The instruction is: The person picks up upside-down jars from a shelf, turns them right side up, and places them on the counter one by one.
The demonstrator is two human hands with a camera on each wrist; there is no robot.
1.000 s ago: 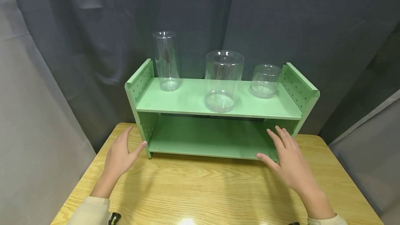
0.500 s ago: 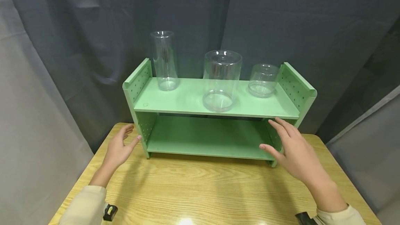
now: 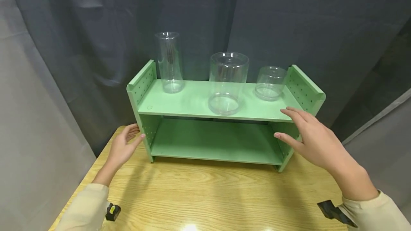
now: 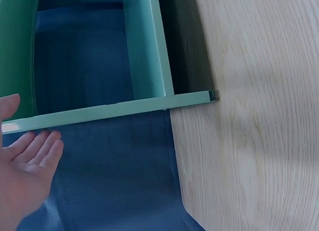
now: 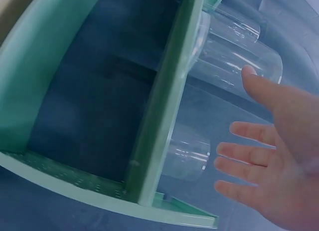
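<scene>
A green two-tier shelf [image 3: 192, 109] stands on the wooden table. On its upper board are three clear cylinders: a tall narrow one [image 3: 171, 63] at left, a wide one [image 3: 227, 85] near the middle front, and a short one [image 3: 270, 83] at right. My left hand [image 3: 123, 147] is at the shelf's left side panel, fingers along its outer face and thumb at its front edge. My right hand [image 3: 316, 142] hovers in front of the right end, fingers spread and holding nothing. In the right wrist view the short cylinder [image 5: 187, 153] lies beyond the fingertips.
Behind the shelf hangs a dark grey curtain [image 3: 199, 10], with lighter grey cloth [image 3: 38, 117] at the left. The wooden table [image 3: 192, 195] extends in front of the shelf. The lower board [image 3: 215, 142] sits under the upper one.
My right hand has risen and moved right, from before the lower tier to the upper board's level. The left hand has come closer against the side panel. The cylinders stay put.
</scene>
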